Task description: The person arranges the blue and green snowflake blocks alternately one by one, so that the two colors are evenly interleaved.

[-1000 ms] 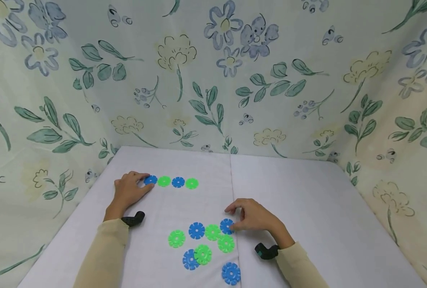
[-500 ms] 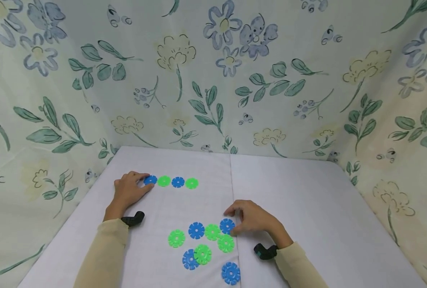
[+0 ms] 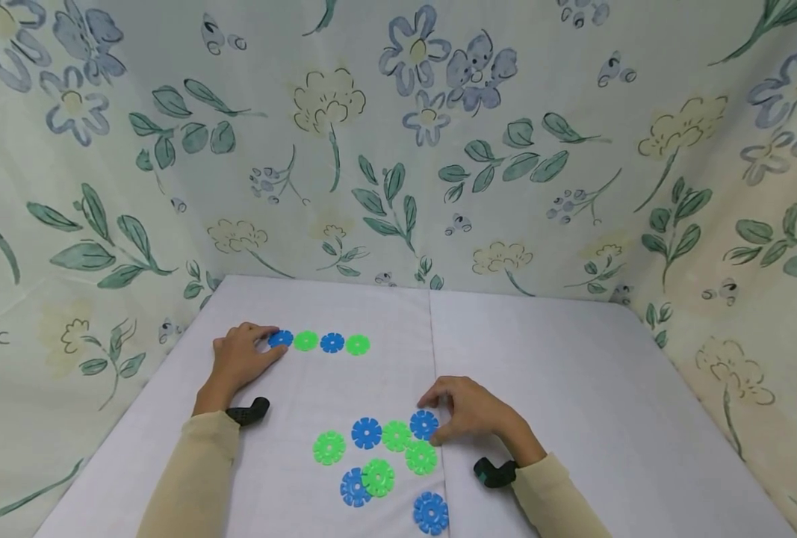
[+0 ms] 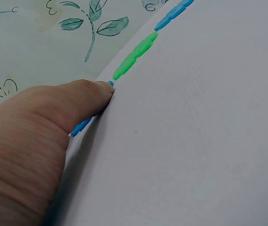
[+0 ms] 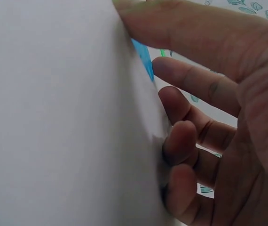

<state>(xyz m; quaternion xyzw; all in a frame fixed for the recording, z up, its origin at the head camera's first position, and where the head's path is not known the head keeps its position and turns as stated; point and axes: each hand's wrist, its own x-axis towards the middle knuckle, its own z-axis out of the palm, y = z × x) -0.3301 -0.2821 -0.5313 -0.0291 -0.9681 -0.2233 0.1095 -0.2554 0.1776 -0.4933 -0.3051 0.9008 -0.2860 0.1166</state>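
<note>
Right hand [image 3: 468,409] shifts slightly around a loose blue notched plastic disc [image 3: 424,425], fingers' grip can't tell, so likely unplaced yet on the white-covered table [image 3: 539,366]; left hand [image 3: 240,360] pinches the far row's leftmost blue disc [image 3: 280,340].

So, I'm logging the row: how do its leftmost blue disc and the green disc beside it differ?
The left hand holds the blue disc; no hand touches the green disc. The blue disc lies at the left end; the green disc sits between it and another blue disc. Both lie flat on the white cloth.
</note>
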